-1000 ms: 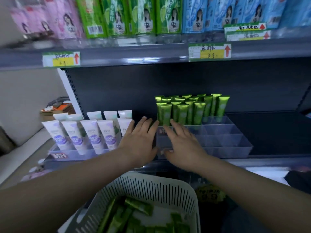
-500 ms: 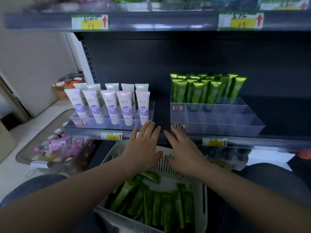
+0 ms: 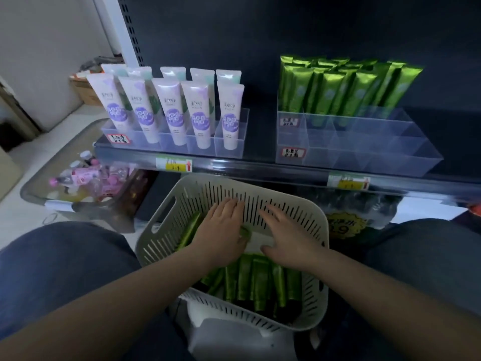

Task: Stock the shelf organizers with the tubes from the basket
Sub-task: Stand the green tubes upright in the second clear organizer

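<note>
Both hands dropped from shelf edge into basket (image 3: pixel 316 259): my left hand (image 3: pixel 221 230) & right hand (image 3: pixel 286 239) spread flat, empty, over green tubes (image 3: pixel 257 280) to grab refills for clear organizer (image 3: pixel 377 144)

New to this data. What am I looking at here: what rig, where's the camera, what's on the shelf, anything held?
No robot: a person works bare-handed, and the single wide-angle camera sits on their head, looking forward and down. Both hands are inside the pale slotted plastic basket below the shelf, which holds loose green tubes. The left hand lies on a green tube, fingers curling around it; the grip isn't clearly closed. The right hand is spread open, holding nothing. On the shelf, a clear plastic organizer holds upright green tubes in its back rows, with front compartments empty. To its left stand white tubes with purple labels in another clear tray.
</note>
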Demonstrator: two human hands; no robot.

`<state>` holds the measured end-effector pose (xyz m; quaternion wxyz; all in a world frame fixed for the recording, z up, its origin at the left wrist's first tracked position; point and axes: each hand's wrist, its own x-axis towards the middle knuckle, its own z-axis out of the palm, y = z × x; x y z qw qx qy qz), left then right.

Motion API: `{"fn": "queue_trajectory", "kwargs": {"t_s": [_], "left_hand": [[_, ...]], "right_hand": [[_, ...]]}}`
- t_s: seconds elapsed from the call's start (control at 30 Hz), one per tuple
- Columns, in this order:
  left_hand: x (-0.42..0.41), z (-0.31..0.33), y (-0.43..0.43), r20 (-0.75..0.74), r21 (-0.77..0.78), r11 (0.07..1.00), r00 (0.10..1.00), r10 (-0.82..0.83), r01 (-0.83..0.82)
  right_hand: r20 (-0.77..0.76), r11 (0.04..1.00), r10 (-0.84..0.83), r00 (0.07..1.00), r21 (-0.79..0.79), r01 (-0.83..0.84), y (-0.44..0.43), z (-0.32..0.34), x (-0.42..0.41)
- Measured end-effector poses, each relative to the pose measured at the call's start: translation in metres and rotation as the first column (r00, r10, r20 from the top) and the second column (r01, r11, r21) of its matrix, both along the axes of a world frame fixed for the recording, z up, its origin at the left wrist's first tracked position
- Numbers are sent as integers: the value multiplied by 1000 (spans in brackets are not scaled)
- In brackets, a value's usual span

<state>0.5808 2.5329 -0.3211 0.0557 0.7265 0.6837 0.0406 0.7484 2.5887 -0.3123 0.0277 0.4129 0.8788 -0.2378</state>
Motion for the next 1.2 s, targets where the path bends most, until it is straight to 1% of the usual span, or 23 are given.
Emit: {"fn": "queue_trajectory", "kwargs": {"t_s": [0.13, 0.2, 0.27, 0.37, 0.43, 0.5, 0.63, 0.77, 0.97, 1.1, 1.2], "left_hand": [[-5, -18, 3, 56, -80, 997, 998, -4, 9], [-8, -25, 9, 117, -165, 986, 993, 17, 3], [-10, -32, 13, 161, -281, 960, 985, 57, -10], [-14, -44, 21, 181, -420, 907, 980, 83, 1], [-14, -51, 27, 182, -476, 879, 980, 86, 11], [-13, -58, 34, 166, -519, 855, 982, 86, 13], [-6, -74, 47, 134, -576, 816, 990, 35, 49], [0, -90, 62, 94, -622, 779, 995, -30, 82], [3, -116, 84, 122, -663, 740, 992, -43, 114], [4, -130, 94, 103, -696, 707, 992, -75, 126], [6, -139, 98, 121, -727, 673, 990, -71, 137]], "right_hand": [[37, 995, 9, 999, -97, -5, 3, -15, -2], [73, 993, 18, 997, -119, -9, 6, -24, -3], [112, 988, 32, 993, -153, -14, 10, -33, -2], [197, 977, 46, 979, -214, -3, 20, -48, 0], [253, 961, 52, 966, -275, 20, 26, -58, 0], [294, 953, 73, 953, -301, 19, 31, -66, -2], [353, 953, 112, 929, -304, 0, 38, -82, -11], [395, 940, 144, 907, -342, 0, 43, -95, -20], [427, 918, 159, 890, -395, 26, 52, -114, -29], [447, 918, 181, 876, -395, 11, 53, -125, -31], [475, 916, 217, 853, -402, -9, 52, -135, -34]]}}
